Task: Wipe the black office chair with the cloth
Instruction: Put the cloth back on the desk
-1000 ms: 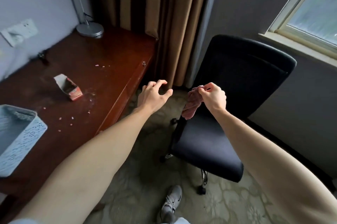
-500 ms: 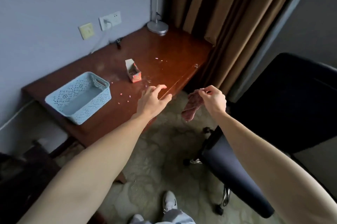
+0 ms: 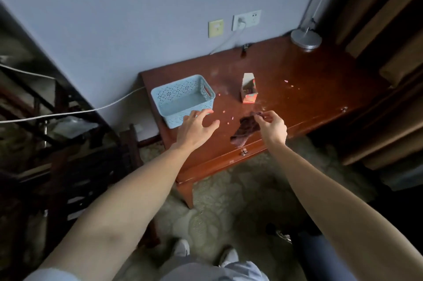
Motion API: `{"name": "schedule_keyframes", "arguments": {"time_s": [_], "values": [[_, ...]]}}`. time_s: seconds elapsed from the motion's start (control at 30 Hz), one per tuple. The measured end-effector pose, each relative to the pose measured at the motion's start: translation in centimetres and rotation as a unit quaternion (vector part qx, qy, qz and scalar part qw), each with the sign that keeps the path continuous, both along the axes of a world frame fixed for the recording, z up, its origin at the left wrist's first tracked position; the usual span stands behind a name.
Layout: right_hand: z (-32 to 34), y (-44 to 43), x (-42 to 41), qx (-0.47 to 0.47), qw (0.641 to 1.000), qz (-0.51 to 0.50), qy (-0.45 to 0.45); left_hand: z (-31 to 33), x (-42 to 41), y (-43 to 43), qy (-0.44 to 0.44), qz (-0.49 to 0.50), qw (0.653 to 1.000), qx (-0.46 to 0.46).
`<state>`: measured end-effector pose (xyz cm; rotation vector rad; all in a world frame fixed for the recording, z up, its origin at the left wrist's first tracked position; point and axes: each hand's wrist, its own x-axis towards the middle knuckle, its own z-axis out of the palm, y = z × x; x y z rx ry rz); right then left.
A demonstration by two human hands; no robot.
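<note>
The right hand point(image 3: 272, 126) is pinching the top edge of the cloth point(image 3: 246, 130) between thumb and curled fingertips, so the dark, reddish-brown fabric is hanging in a limp, crumpled fold above the front part of the desk point(image 3: 302, 79). The left hand point(image 3: 196, 127) is hovering beside it with fingers spread wide and slightly bent, gripping nothing, just in front of a pale blue plastic basket point(image 3: 183, 95) whose walls are pierced in a lace-like pattern. The desk top is gleaming glossy red-brown wood, and small pink crumbs point(image 3: 225, 113) are lying scattered between the two hands. A small opened cardboard carton point(image 3: 248, 88) is standing further back, and a round, flat metal lamp base point(image 3: 306, 39) is sitting in the far corner beside heavy brown curtain folds point(image 3: 389, 51). Only a sliver of the black office chair point(image 3: 315, 257) is showing — a dark seat edge low on the right, under the right forearm, well apart from the cloth.
</note>
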<state>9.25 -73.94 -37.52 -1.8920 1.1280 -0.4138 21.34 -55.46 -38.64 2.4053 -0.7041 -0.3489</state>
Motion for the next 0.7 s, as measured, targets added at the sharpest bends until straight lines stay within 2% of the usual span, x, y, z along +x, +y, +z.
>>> {"name": "schedule_keyframes", "arguments": {"time_s": [0.17,0.37,0.57,0.7], "values": [[-1.1,1.5,5.2,0.030,0.999,0.013,-0.014,-1.7,2.6,2.9,0.012,0.053,0.999,0.006],[-3.3,4.2,10.9,0.044,0.999,0.008,-0.017,-4.2,6.1,5.3,0.038,0.058,0.997,0.018],[-6.4,7.5,13.8,0.061,0.998,0.020,0.024,-7.1,8.4,7.4,0.104,0.041,0.993,0.029],[-8.2,9.4,14.2,0.063,0.996,0.029,0.062,-8.1,9.2,8.7,0.118,0.035,0.992,0.033]]}}
